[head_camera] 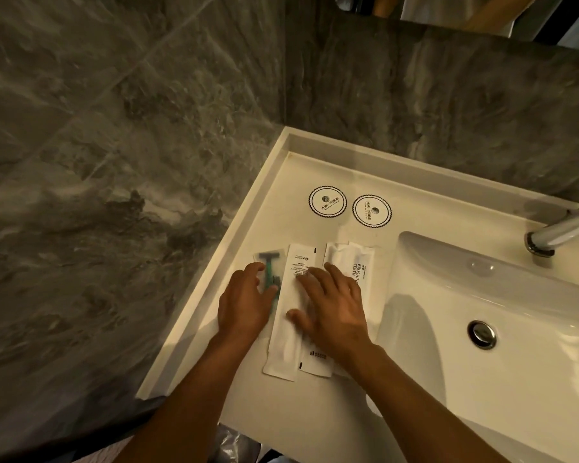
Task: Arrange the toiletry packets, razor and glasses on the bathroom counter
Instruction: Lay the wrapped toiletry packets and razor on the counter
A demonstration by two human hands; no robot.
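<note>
Several white toiletry packets lie side by side on the white counter [281, 182], left of the basin. A green razor in a clear wrapper [268, 262] lies at the left, and my left hand [244, 302] rests flat over its lower part. The middle long packet [300, 259] runs toward me, and my right hand [331, 302] lies flat across it with fingers spread. The right packet, printed "BRUSHING TEETH" [351, 259], is partly under the right hand. Another small packet end [316, 360] shows below that hand. No glasses are in view.
Two round paper coasters [327, 201] [371, 211] lie at the back of the counter. The sink basin [481, 295] with its drain [481, 334] and a chrome tap [558, 233] take up the right. Dark marble walls [114, 162] stand to the left and behind.
</note>
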